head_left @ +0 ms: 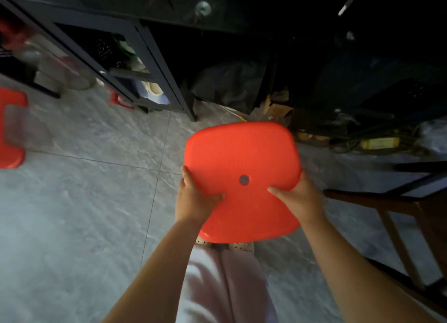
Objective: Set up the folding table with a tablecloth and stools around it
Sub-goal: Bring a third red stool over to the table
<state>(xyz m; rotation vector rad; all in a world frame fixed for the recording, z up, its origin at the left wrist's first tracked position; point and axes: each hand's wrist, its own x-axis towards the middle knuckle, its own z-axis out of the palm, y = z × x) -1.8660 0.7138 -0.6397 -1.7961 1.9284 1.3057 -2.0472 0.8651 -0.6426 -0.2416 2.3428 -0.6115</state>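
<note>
**Red stool held in both hands, seat facing up**

Grip first: both hands are clamped on the red stool (pixel 242 163). The left hand (pixel 196 198) holds the seat's left edge, thumb on top and fingers wrapped round the rim. The right hand (pixel 298 199) does the same on the right edge. Both thumbs point in toward the little round hole mid-seat. The stool's legs are hidden under the seat.

Just under the stool's near edge, the toes of pale perforated shoes (pixel 238 245) peek out. Left of the stool there's a wide stretch of grey tiled floor (pixel 84 201), with a second red stool (pixel 11 131), blurry, well apart at the far left. Behind the stool stands a black cabinet (pixel 145 63). Right of it, a wooden frame (pixel 396 206) sits near the right hand, so that side is tighter.
</note>
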